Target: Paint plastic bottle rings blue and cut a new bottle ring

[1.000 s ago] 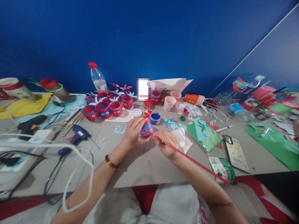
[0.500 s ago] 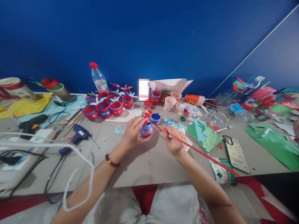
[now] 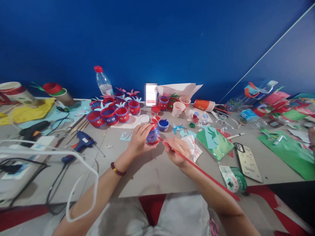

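My left hand (image 3: 139,139) is wrapped round a small cup (image 3: 153,135) painted red and blue, held tilted above the table. Between the fingers of my right hand (image 3: 177,150) is a long red paintbrush (image 3: 204,172), its tip close to the cup's lower right side. Whether the tip touches the cup cannot be made out. Just behind the cup stands an open jar of blue paint (image 3: 163,124). Behind that is an open jar of red paint (image 3: 156,110), and a white lid (image 3: 144,119) lies to its left.
Several painted cups (image 3: 110,115) with paper leaves stand at the back left, near a bottle (image 3: 104,84). A blue glue gun (image 3: 82,142) and cables lie left. On the right are a green sheet (image 3: 216,146), a phone (image 3: 249,163) and a green packet (image 3: 232,178).
My right hand has moved slightly left and down, bringing the brush tip from near the blue paint jar to the cup's lower side. The brush's far end has swung down and left.
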